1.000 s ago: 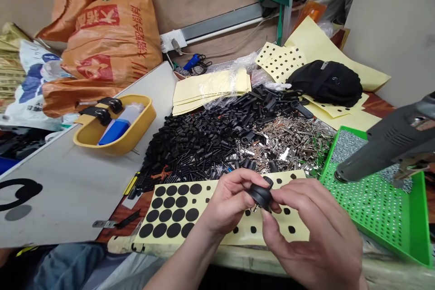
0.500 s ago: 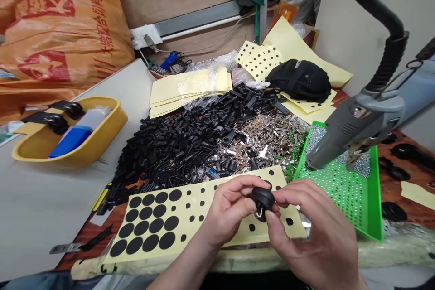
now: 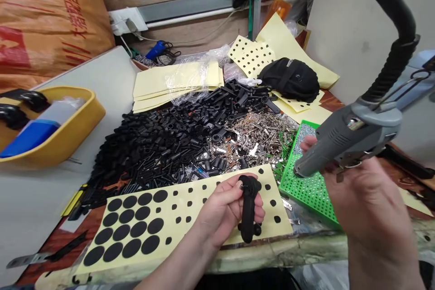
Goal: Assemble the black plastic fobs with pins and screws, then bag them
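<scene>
Showing the left hand (image 3: 227, 210) clenched around a black plastic part (image 3: 249, 208), which stands upright in the fist just above the yellow sticker sheet (image 3: 193, 210) at the front edge of the bench (image 3: 299, 247). The sheet carries rows of large black discs on its left and small black dots across the rest.

The right hand (image 3: 369, 199) is raised against the underside of a grey power screwdriver (image 3: 350, 138) that hangs from a black hose (image 3: 390, 22). Its fingertips (image 3: 306, 143) appear behind the tool's nose; whether the hand has closed on the tool cannot be told. The tool's nose hangs over the green perforated tray (image 3: 312, 190).

Behind the sheet lie a heap of black parts (image 3: 163, 145) and, touching it on the right, a heap of metal pieces (image 3: 258, 131). A yellow bin (image 3: 68, 131) sits at far left, and a black pouch (image 3: 288, 79) lies on yellow sheets at the back.
</scene>
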The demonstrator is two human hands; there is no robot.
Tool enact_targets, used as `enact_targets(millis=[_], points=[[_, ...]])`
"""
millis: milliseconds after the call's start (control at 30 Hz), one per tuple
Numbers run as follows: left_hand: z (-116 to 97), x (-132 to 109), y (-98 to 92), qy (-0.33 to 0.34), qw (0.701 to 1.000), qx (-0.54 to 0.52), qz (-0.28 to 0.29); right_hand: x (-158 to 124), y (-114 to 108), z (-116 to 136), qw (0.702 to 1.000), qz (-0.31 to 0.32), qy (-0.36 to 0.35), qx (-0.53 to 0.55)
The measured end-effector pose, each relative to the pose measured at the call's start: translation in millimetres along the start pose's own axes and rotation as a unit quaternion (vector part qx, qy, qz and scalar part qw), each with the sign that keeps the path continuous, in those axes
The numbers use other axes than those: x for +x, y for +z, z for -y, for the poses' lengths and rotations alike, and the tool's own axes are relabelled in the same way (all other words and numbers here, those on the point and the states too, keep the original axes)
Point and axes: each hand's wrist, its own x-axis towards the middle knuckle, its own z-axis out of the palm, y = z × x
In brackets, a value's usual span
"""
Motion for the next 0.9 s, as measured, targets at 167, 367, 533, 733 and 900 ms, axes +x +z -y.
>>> enact_targets(millis=[167,367,533,733,900], points=[[3,0,-11.4,-0.029,0.997,-0.063,0.036,-13,17,-5,0.973,-0.019,0.157,0.167],[4,1,-18.9,-0.049,0.995,-0.074,0.051,-20,16,-4,0.977,-0.066,0.171,0.113],[4,3,-16.8,-0.062,0.996,-0.067,0.026,-16,13,3,0.984,-0.047,0.104,0.138],[3,4,5.9,-0.041,0.998,0.048,-0.018,-12,0,5,0.975,-0.094,0.135,0.146],[11,5,24.6,-0.08,0.989,0.115,-0.036,-2,-24,7,0.985,-0.044,0.124,0.112]])
